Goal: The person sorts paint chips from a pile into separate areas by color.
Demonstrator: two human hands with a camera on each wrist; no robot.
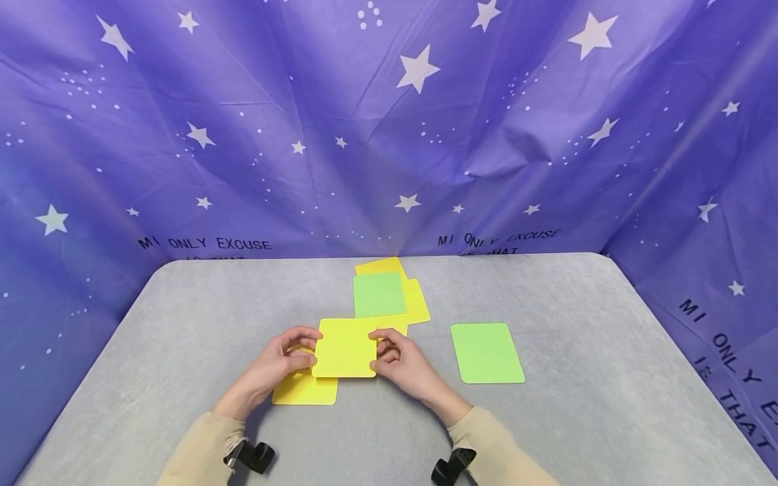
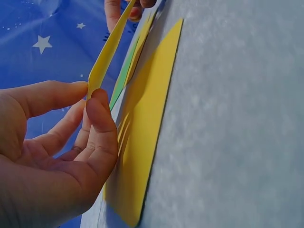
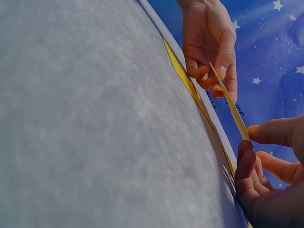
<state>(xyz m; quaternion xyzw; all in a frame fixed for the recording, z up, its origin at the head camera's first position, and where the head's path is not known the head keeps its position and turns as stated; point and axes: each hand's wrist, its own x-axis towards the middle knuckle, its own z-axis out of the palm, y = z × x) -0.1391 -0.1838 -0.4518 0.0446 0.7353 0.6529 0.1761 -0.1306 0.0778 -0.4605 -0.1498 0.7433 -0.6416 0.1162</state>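
Both hands hold one yellow square card [image 1: 345, 348] with rounded corners, raised above the table. My left hand [image 1: 267, 370] pinches its left edge between thumb and fingers, as the left wrist view shows from the side. At the opposite edge, the right hand [image 1: 410, 371] does the same; its thumb and fingertip meet on the card's rim in the right wrist view. Another yellow card [image 1: 304, 391] lies flat below, partly hidden by the left hand and the held card. In the left wrist view, the held card [image 2: 108, 54] is seen nearly edge-on.
Behind the held card, a green card [image 1: 379, 295] lies over several overlapping yellow cards [image 1: 417, 302]. A separate green card [image 1: 487, 353] lies to the right on the grey table [image 1: 583, 405]. Purple star-printed cloth [image 1: 340, 175] hangs around the table's back and sides.
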